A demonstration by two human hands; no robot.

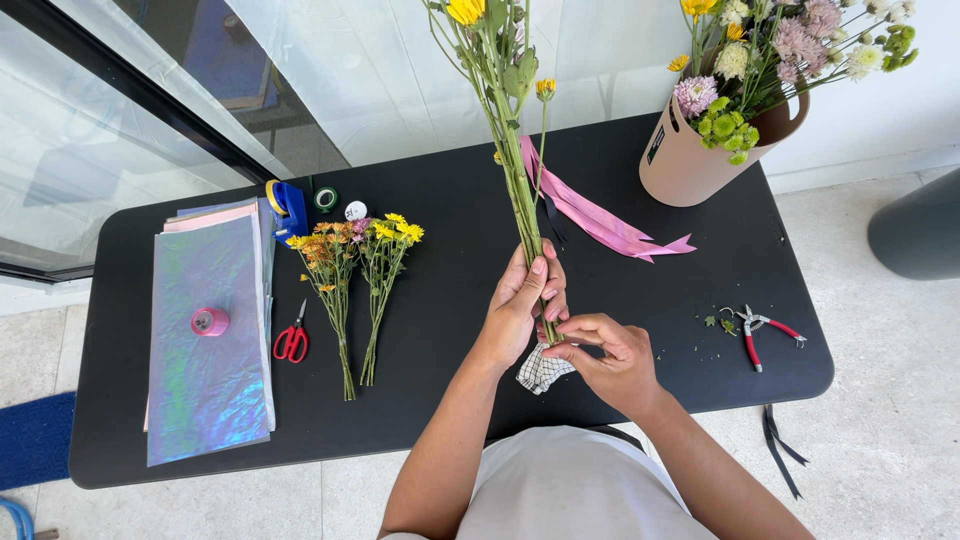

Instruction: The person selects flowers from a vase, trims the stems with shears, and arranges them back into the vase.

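Observation:
My left hand point(522, 305) grips a bunch of long green flower stems point(520, 190) held upright, with yellow blooms point(466, 10) at the top. My right hand point(612, 355) pinches at the lower ends of the stems, just below the left hand, fingers closed on something small that I cannot make out. A checked black-and-white cloth point(541, 371) hangs under the stem ends between both hands. All this is above the near edge of a black table point(450, 420).
Pink ribbon point(600, 222) lies behind the stems. A tan bucket of mixed flowers point(700, 160) stands back right. Red-handled pruners point(762, 330) lie right. At left lie loose yellow flowers point(355, 280), red scissors point(292, 340), iridescent wrapping sheets point(205, 380), a pink tape roll point(210, 321), a blue dispenser point(288, 205).

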